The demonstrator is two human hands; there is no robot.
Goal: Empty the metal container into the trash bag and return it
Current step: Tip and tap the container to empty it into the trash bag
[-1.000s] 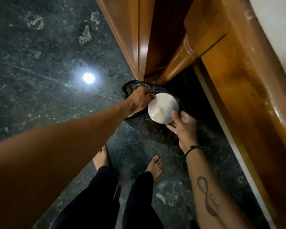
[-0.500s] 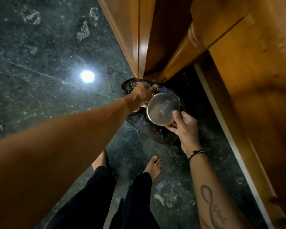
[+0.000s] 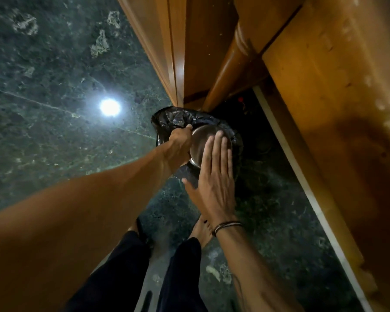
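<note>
A round metal container [image 3: 200, 143] is held upturned, base towards me, over a black trash bag [image 3: 173, 120] that sits on the dark floor against the wooden furniture. My left hand [image 3: 180, 145] grips the container's left rim. My right hand [image 3: 214, 174] is flat with fingers straight and together, its fingertips lying on the container's base. The hands and the container hide the bag's opening.
Polished wooden furniture [image 3: 324, 109] rises at the right and a wooden panel [image 3: 167, 52] stands just behind the bag. The floor [image 3: 54, 109] is dark green marble with a bright lamp reflection [image 3: 109, 106]. My bare feet [image 3: 200, 230] stand just short of the bag.
My right hand has let go of the container's lower rim and now lies flat on its base. The left hand keeps its grip on the rim.
</note>
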